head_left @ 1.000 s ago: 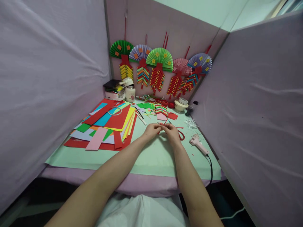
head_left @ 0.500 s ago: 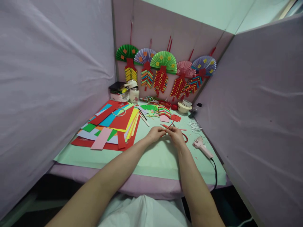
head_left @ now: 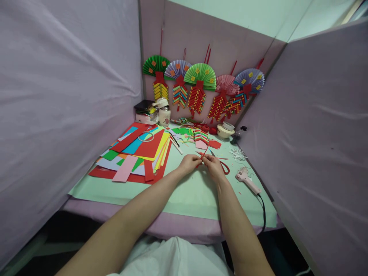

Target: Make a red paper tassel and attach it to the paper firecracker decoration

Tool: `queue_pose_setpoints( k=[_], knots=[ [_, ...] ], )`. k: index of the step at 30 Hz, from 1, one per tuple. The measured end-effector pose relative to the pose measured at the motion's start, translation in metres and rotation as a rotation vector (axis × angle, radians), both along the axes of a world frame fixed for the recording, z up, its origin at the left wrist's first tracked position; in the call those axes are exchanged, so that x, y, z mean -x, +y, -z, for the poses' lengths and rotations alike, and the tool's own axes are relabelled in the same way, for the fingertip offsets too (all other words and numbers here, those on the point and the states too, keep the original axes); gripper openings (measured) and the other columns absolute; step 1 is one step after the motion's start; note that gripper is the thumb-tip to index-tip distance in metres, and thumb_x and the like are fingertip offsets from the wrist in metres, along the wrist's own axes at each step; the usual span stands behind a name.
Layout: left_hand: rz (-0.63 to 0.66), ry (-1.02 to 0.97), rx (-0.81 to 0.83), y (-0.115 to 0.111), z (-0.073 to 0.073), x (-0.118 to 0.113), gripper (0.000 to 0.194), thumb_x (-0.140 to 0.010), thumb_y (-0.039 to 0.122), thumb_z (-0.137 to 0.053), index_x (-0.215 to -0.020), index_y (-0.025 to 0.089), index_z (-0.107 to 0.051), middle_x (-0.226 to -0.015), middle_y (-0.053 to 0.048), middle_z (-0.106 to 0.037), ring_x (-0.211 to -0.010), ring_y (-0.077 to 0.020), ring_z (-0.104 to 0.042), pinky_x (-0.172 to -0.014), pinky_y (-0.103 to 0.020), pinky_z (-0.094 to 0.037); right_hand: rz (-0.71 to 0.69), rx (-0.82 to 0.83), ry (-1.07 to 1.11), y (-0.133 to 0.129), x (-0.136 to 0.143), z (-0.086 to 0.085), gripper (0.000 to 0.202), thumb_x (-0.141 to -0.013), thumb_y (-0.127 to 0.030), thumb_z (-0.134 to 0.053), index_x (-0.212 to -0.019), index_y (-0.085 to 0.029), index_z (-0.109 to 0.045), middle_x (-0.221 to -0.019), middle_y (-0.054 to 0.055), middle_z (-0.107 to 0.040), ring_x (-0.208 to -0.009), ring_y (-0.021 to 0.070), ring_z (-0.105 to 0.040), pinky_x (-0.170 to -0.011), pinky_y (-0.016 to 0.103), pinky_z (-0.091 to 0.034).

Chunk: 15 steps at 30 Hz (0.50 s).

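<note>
My left hand point(head_left: 189, 164) and my right hand point(head_left: 213, 166) meet over the middle of the table, fingertips pinched together. Between them they grip a thin red strip point(head_left: 205, 150), whose free end sticks up past the fingers; the gripped part is mostly hidden. Red-handled scissors point(head_left: 226, 168) lie beside and partly behind my right hand. Just beyond the fingers is a small firecracker string point(head_left: 200, 135) of coloured paper rolls, with a pink paper piece point(head_left: 201, 145) and a red paper piece point(head_left: 214, 144) near it.
Coloured paper sheets point(head_left: 153, 143) are piled at the left, a silvery ring point(head_left: 146, 137) on top. A pink glue gun point(head_left: 247, 181) with a black cord lies at the right. A bottle point(head_left: 164, 116) and a cream bowl point(head_left: 224, 132) stand behind. Paper fan decorations point(head_left: 200, 76) hang on the back wall.
The red strip has turned more upright between my fingers. Both hands stay close together in nearly the same spot, and the view has shifted slightly.
</note>
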<state>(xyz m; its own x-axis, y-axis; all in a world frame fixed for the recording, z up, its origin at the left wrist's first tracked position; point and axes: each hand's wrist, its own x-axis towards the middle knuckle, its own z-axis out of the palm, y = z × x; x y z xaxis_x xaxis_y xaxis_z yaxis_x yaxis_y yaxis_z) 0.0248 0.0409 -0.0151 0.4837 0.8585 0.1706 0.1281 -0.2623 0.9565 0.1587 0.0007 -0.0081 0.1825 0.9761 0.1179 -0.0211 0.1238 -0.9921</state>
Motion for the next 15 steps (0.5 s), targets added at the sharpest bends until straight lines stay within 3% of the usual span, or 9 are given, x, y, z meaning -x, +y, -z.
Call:
queue_pose_setpoints(
  k=[3, 6, 9, 12, 15],
  knots=[
    [-0.006, -0.090, 0.092, 0.0014, 0.0017, -0.0007, 0.021, -0.074, 0.029, -0.059, -0.078, 0.011, -0.068, -0.072, -0.004, -0.063, -0.064, -0.0123, -0.052, -0.060, -0.023, -0.038, 0.034, 0.006, 0.013, 0.0025, -0.0026, 0.0039, 0.028, -0.067, -0.042, -0.068, -0.082, -0.018, -0.068, -0.065, -0.001, -0.057, -0.056, 0.0099, -0.041, -0.055, 0.024, -0.030],
    [0.039, -0.257, 0.302, 0.0013, 0.0002, -0.0005, 0.021, -0.076, 0.028, -0.059, -0.085, 0.011, -0.066, -0.079, -0.007, -0.065, -0.063, -0.0108, -0.054, -0.061, -0.023, -0.040, 0.069, 0.023, 0.022, 0.0039, -0.0055, 0.0071, 0.039, -0.070, -0.046, -0.065, -0.097, -0.019, -0.068, -0.080, 0.003, -0.063, -0.064, 0.0116, -0.048, -0.057, 0.024, -0.033],
    [0.074, -0.377, 0.481, 0.0004, -0.0039, 0.0011, 0.021, -0.075, 0.023, -0.061, -0.092, 0.011, -0.065, -0.087, -0.009, -0.066, -0.065, -0.0094, -0.056, -0.063, -0.022, -0.042, 0.063, 0.056, 0.007, 0.0035, -0.0060, 0.0079, 0.044, -0.070, -0.051, -0.064, -0.100, -0.019, -0.068, -0.087, 0.005, -0.064, -0.070, 0.0125, -0.051, -0.056, 0.022, -0.035],
    [0.076, -0.433, 0.515, 0.0005, -0.0056, 0.0015, 0.025, -0.073, 0.018, -0.063, -0.097, 0.012, -0.064, -0.091, -0.009, -0.066, -0.069, -0.0097, -0.059, -0.068, -0.023, -0.045, 0.073, 0.076, -0.059, 0.0024, -0.0044, 0.0072, 0.049, -0.068, -0.056, -0.063, -0.100, -0.018, -0.067, -0.081, 0.004, -0.063, -0.064, 0.0113, -0.050, -0.052, 0.022, -0.033],
    [0.040, -0.440, 0.432, 0.0019, -0.0024, -0.0010, 0.036, -0.073, 0.017, -0.063, -0.110, 0.014, -0.059, -0.086, -0.008, -0.067, -0.074, -0.0120, -0.062, -0.072, -0.025, -0.046, 0.101, 0.063, -0.115, 0.0020, -0.0035, 0.0067, 0.048, -0.069, -0.058, -0.062, -0.099, -0.020, -0.067, -0.080, 0.003, -0.063, -0.064, 0.0118, -0.050, -0.052, 0.022, -0.034]
  ],
)
